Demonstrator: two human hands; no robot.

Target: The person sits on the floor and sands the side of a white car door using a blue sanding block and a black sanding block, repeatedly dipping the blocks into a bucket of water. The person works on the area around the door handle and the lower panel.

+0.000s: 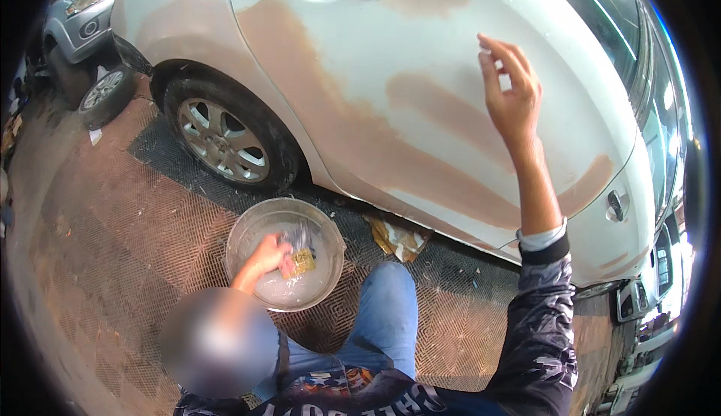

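Note:
My left hand (270, 254) is down inside a round grey bucket (232, 262), its fingers closed on a flat yellowish pad (303, 263). Cloudy, foamy water lies around it. A greyish smear beside the fingers is too blurred to make out. Higher up, my right hand (512, 85) is raised in front of the white car door (353, 48), fingers bent and apart with a gap showing between them. It seems to hold nothing; whether it touches the panel I cannot tell. Brownish sanded patches (435, 108) spread over the door.
The car's rear wheel (218, 138) stands just beyond the bucket. Crumpled paper or card (396, 239) lies under the sill. A loose wheel (105, 97) rests by a silver car (82, 18) at the far left. Patterned matting (150, 251) covers the floor. My bent knee (389, 296) is right of the bucket.

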